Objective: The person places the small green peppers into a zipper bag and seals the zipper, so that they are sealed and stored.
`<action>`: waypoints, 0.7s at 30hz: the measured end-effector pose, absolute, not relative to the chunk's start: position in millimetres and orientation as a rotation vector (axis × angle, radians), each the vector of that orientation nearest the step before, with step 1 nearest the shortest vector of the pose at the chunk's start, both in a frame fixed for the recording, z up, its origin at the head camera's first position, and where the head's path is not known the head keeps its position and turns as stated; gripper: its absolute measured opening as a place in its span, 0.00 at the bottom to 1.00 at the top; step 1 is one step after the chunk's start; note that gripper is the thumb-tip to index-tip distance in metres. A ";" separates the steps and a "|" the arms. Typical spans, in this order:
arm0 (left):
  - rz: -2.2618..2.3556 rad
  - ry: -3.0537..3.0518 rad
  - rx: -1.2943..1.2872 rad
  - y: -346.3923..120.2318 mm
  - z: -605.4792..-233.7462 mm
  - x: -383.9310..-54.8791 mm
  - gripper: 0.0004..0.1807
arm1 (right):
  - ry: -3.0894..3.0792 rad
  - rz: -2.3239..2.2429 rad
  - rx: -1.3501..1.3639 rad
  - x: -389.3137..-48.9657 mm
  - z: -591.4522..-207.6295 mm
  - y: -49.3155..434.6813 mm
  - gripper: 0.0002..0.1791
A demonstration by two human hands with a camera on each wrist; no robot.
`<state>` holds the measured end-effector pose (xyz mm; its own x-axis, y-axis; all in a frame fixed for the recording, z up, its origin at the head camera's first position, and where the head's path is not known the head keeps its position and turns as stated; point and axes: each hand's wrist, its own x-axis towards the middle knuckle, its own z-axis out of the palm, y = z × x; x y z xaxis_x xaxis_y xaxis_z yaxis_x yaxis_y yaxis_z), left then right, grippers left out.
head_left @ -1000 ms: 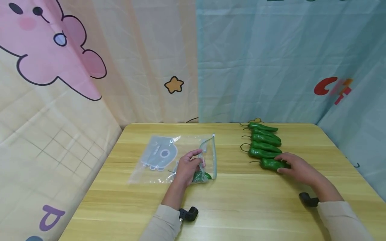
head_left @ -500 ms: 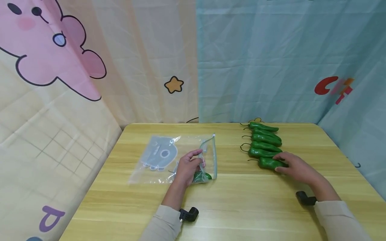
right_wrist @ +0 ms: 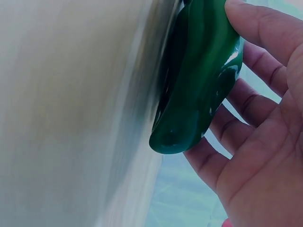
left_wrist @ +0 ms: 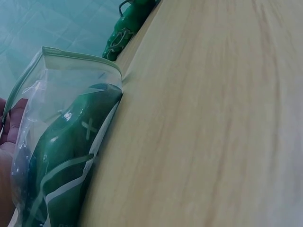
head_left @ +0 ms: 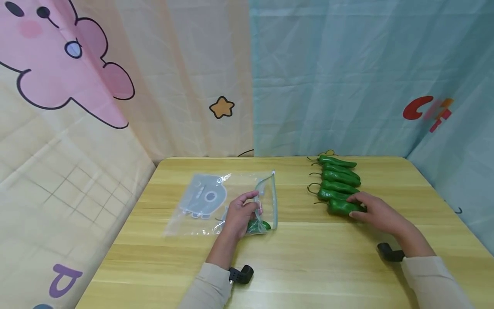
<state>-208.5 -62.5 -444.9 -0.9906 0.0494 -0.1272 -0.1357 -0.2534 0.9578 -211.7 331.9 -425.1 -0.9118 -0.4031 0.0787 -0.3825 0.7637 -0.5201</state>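
My left hand [head_left: 240, 214] pinches the upper lip of a clear zip bag [head_left: 206, 195], which lies on its side with its mouth toward the right. Through the plastic near that mouth shows a green pepper [left_wrist: 71, 137]. My right hand [head_left: 376, 211] grips the blunt end of the nearest green pepper [head_left: 341, 207], thumb on one side and fingers on the other. In the right wrist view, the pepper [right_wrist: 199, 80] lies along the tabletop and its stem is out of frame.
Several more green peppers [head_left: 339, 176] lie in a row behind the gripped one, stems pointing left. Beneath everything is a wooden table [head_left: 308, 266]. Printed curtains [head_left: 328, 77] hang behind its far edge and along both sides.
My right hand has shifted slightly left with the nearest pepper, bringing it closer against the row. My left hand and the bag have stayed in place.
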 end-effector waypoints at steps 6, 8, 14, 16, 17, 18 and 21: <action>2.409 1.837 -0.102 -61.4 -444.8 -209.6 0.26 | 2.906 -0.844 -0.686 -214.4 -419.9 329.2 0.19; 2.415 1.836 -0.092 -61.4 -446.0 -209.7 0.26 | 2.919 -0.839 -0.683 -214.8 -420.4 327.1 0.19; 2.420 1.815 -0.084 -60.7 -446.5 -209.4 0.26 | 2.922 -0.849 -0.689 -216.1 -418.3 319.3 0.18; 2.415 1.820 -0.101 -60.8 -446.3 -208.9 0.26 | 2.910 -0.859 -0.713 -216.7 -417.7 316.0 0.18; 2.414 1.824 -0.105 -61.0 -446.1 -208.5 0.26 | 2.910 -0.860 -0.721 -217.0 -417.7 314.2 0.18; 2.413 1.829 -0.108 -61.1 -446.0 -208.3 0.26 | 2.910 -0.862 -0.728 -217.4 -417.8 312.6 0.18; 2.412 1.834 -0.111 -61.8 -445.8 -207.8 0.26 | 2.917 -0.855 -0.748 -218.7 -418.3 308.7 0.17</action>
<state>-207.8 -61.8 -445.8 -0.9914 0.0425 -0.1240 -0.1308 -0.2643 0.9555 -218.7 308.7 -418.3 -0.8856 -0.4485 0.1205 -0.4426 0.7366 -0.5114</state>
